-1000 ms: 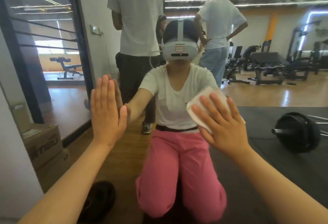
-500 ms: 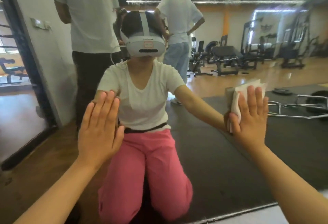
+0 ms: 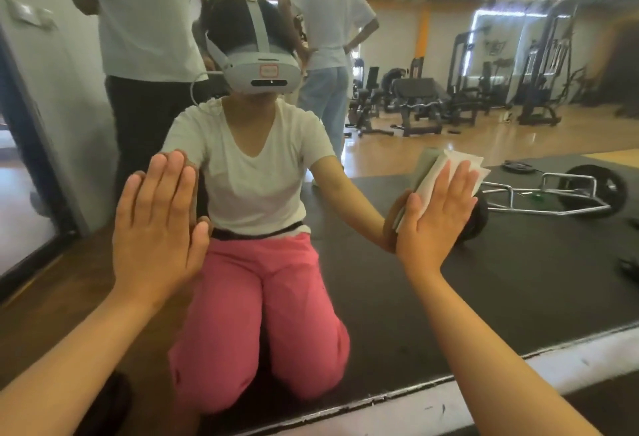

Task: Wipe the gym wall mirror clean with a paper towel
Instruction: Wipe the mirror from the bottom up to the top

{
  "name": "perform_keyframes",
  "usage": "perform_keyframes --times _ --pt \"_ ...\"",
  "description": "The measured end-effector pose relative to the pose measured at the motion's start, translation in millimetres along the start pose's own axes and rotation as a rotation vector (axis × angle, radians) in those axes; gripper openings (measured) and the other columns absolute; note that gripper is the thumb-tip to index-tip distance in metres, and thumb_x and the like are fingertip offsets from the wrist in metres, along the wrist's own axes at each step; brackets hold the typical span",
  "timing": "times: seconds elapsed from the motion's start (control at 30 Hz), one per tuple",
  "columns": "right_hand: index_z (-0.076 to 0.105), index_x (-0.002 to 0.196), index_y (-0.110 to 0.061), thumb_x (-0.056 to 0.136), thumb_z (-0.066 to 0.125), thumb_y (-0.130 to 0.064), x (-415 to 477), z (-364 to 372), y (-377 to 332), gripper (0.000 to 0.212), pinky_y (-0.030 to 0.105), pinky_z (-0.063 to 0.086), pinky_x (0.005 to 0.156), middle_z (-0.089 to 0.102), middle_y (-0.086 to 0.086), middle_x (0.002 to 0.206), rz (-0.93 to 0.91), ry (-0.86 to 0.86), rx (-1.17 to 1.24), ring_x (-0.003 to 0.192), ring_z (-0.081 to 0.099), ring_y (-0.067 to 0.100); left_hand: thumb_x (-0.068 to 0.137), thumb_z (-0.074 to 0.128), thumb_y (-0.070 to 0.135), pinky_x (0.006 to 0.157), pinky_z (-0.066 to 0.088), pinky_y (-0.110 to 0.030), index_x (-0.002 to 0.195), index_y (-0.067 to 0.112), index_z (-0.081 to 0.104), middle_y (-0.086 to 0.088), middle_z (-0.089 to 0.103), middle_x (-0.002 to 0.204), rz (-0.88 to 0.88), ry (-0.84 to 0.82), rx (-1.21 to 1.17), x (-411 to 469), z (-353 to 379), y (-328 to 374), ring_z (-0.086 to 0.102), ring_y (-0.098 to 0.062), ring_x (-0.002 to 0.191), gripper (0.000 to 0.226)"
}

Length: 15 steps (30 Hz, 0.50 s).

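The wall mirror [image 3: 449, 280] fills the view and reflects me kneeling in pink trousers with a headset on. My right hand [image 3: 437, 214] lies flat against the glass at the right, pressing a folded white paper towel [image 3: 460, 164] onto it; the towel sticks out above my fingers. My left hand [image 3: 159, 224] rests flat on the glass at the left, fingers together, holding nothing.
The mirror's lower edge and a white sill [image 3: 449, 397] run along the bottom right. Reflected behind me are two standing people, a barbell [image 3: 594, 190] on a dark mat, and weight benches [image 3: 418, 104] on a wood floor. A dark door frame [image 3: 31, 145] borders the left.
My right hand has slid the towel across the glass to the right and slightly up. The view has turned right, and my left hand stays pressed on the mirror.
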State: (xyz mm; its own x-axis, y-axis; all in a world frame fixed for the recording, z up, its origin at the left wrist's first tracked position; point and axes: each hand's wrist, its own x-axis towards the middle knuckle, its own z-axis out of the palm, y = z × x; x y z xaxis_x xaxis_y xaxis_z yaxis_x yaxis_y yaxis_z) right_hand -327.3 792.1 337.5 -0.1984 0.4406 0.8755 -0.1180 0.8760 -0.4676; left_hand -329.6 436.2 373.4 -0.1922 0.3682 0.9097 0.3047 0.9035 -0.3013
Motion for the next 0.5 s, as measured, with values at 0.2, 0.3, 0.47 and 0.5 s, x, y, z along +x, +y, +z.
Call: perform_keyframes --times 0.2,0.3,0.47,0.5 --pt "0.009 0.157 -0.017 0.106 0.014 -0.046 -43 8 15 0.058 0.050 0.004 0.122 0.018 0.023 0.162 -0.017 -0.005 -0.003 0.150 0.009 0.038 0.100 0.030 0.031 0.125 -0.001 -0.040 0.157 0.003 0.010 -0.006 -0.004 0.167 -0.004 0.005 -0.008 0 1 0 -0.004 -0.021 0.154 0.067" --pt "0.007 0.158 -0.021 0.106 0.016 -0.045 -78 11 23 0.058 0.051 0.003 0.122 0.016 0.022 0.162 0.009 -0.032 0.006 0.153 0.003 0.031 0.100 0.030 0.031 0.125 -0.001 -0.040 0.157 0.003 0.011 -0.007 -0.002 0.167 -0.008 0.006 -0.009 -1 2 0 -0.005 -0.021 0.154 0.067" --pt "-0.006 0.159 -0.029 0.107 0.016 -0.045 -117 13 32 0.059 0.047 -0.001 0.124 0.010 0.019 0.163 0.033 -0.051 0.006 0.154 -0.009 0.019 0.100 0.031 0.030 0.125 -0.001 -0.040 0.155 0.000 0.015 -0.022 0.017 0.161 -0.012 0.023 -0.001 0 1 1 -0.006 -0.019 0.154 0.065" --pt "-0.007 0.159 -0.029 0.107 0.015 -0.047 -123 13 32 0.059 0.046 -0.002 0.124 0.006 0.016 0.164 0.036 -0.054 0.008 0.154 -0.010 0.019 0.100 0.031 0.030 0.125 -0.001 -0.040 0.155 0.000 0.017 -0.022 0.018 0.160 -0.013 0.028 0.000 0 1 1 -0.006 -0.019 0.154 0.064"
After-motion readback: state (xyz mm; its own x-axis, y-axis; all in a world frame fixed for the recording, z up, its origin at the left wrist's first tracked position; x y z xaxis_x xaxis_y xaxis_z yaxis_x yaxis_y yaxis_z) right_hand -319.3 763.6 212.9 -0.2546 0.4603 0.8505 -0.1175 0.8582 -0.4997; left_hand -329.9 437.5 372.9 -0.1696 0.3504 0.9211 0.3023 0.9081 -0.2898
